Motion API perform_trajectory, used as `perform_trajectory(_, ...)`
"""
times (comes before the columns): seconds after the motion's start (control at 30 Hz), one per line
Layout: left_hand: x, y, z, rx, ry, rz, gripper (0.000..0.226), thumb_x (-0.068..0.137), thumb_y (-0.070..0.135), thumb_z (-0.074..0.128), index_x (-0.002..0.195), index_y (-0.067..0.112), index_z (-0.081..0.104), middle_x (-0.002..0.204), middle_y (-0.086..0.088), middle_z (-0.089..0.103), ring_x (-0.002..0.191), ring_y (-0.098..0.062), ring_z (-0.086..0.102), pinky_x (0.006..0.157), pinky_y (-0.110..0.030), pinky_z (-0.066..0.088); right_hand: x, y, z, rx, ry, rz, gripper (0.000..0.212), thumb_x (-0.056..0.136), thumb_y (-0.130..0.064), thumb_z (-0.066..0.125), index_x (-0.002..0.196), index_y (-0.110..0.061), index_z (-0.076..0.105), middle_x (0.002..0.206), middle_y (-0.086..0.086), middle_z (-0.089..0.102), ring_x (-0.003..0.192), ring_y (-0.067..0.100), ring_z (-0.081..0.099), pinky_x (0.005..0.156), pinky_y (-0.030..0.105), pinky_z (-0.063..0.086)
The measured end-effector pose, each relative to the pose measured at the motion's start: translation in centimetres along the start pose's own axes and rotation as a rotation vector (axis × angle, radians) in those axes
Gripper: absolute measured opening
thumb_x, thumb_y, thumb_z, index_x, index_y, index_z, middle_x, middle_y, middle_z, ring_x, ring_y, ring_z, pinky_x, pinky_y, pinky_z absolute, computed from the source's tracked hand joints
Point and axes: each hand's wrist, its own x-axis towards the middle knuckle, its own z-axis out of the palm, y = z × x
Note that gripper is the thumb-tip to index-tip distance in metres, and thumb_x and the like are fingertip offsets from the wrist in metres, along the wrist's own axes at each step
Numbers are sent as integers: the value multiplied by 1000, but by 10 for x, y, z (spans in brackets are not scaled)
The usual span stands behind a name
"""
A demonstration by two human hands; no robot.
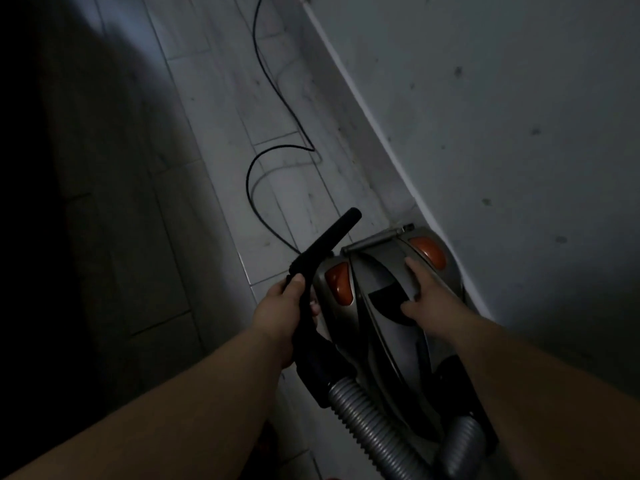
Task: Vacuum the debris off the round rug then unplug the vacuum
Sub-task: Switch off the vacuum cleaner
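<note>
While my left hand (284, 306) grips the black hose handle (332, 237) and my right hand (429, 292) rests flat on the vacuum (377, 271) by the wall (485, 98), its cord (248, 183) trails off-frame, so I judge unplugging outstanding, with no rug visible.

Floor (214, 98): pale, wood-grain rectangular tiles with thin dark joints, running away from the viewer; the left part lies in deep shadow (86, 202).
Wall (502, 116): plain, light grey, on the right, with small dark marks (536, 130) scattered over it.
Baseboard (351, 109): pale strip along the wall's foot, light-edged on top.
</note>
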Motion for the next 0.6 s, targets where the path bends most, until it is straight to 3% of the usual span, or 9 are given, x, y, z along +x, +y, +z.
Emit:
perform_trajectory(0.1, 11, 21, -9, -25, -1, 27, 27, 98, 29, 48, 116, 10, 53, 81, -9, 56, 55, -16, 50, 51, -25, 45, 32, -36, -5, -52, 26, -84, 86, 90, -14, 65, 155, -36, 14, 122, 14, 57, 103, 27, 58, 94, 28, 46)
perform_trajectory(0.23, 24, 41, -17, -44, -5, 39, 30, 97, 31, 48, 119, 10, 52, 86, -8, 57, 57, -14, 52, 49, -24, 47, 67, -74, -16, -92, 59, -114, 81, 92, -14, 65, 156, -30, 18, 140, 14, 49, 124, 26, 49, 94, 19, 33)
perform_trajectory(0.37, 33, 49, -22, -39, -16, 62, 30, 97, 30, 49, 120, 11, 51, 89, -10, 57, 55, -15, 51, 49, -24, 46, 85, -82, -15, -250, 69, -109, 78, 95, -21, 62, 156, -32, 14, 159, 12, 25, 142, 29, 32, 114, 31, 26)
perform_trajectory(0.6, 14, 43, -22, 50, -59, 45, 28, 98, 30, 48, 121, 15, 50, 95, -11, 56, 61, -16, 51, 52, -26, 46, 74, -80, -15, -382, 87, -69, 83, 95, -33, 60, 157, -28, 5, 163, 8, 13, 148, 29, 19, 119, 42, 21)
